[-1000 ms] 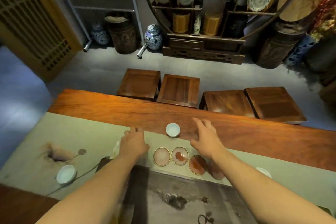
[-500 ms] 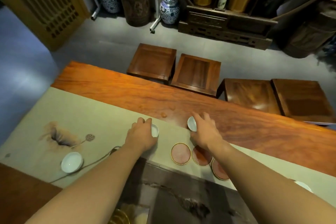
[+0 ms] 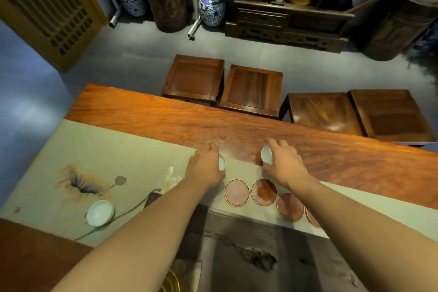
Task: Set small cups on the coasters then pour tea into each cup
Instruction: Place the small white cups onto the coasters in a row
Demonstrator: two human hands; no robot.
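Observation:
My left hand grips a small white cup, tilted on its side, just beyond the row of round pink coasters. My right hand holds a second small white cup, also tilted, over the wooden table's edge by the cloth. The leftmost coaster, the one beside it and a third coaster lie bare on the pale cloth; a further coaster is half hidden under my right forearm. Another white cup stands on the cloth at the left.
The pale table runner with a lotus painting covers the near part of the long wooden table. A dark stone tea tray lies below the coasters. Several wooden stools stand beyond the table, with jars and a shelf behind.
Both hands went from reaching with nothing in them to gripping a small cup each. Since half a second ago they have hardly moved, and the view has tilted slightly.

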